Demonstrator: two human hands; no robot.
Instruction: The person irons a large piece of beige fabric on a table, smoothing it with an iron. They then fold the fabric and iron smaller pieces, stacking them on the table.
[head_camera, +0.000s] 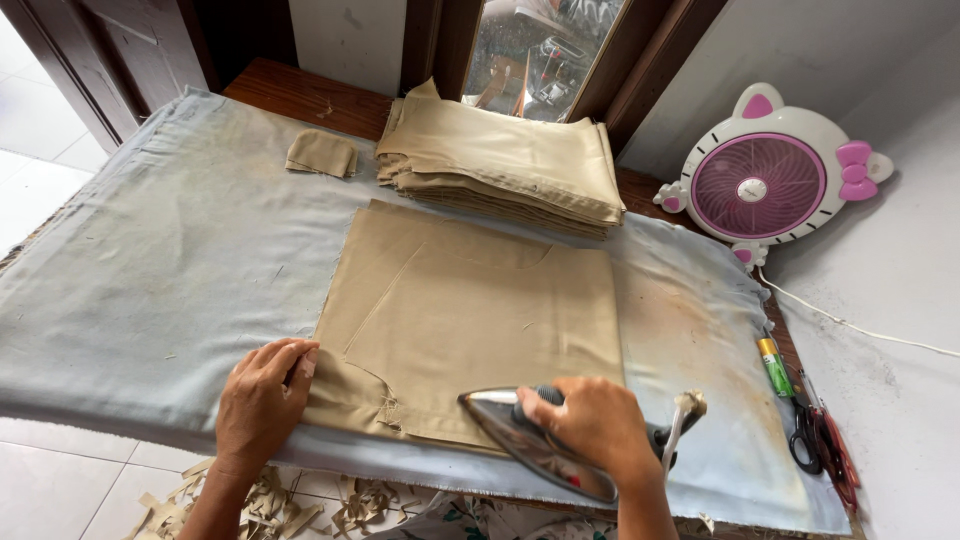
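Pressing along the near edge of the tan cloth piece (470, 310) with the iron (535, 445); my right hand (598, 425) is wrapped over the handle, fingers curled shut around it. My left hand (262, 400) lies flat on the near left corner of the cloth, fingers pressed together and bent slightly at the tips, pinning the frayed hem. Cloth sits mid-bench on the pale blue cover (160, 270), touching the front of a stack of folded tan pieces (500, 160); a small pocket piece (321, 153) lies apart at far left. Judgement: keep the sole flat, glide toward the pinned corner, hold the cloth taut, and keep my left fingertips well clear of the iron's point. Scissors (812, 435) and a green lighter (773, 366) lie at right, a pink fan (760, 185) behind.
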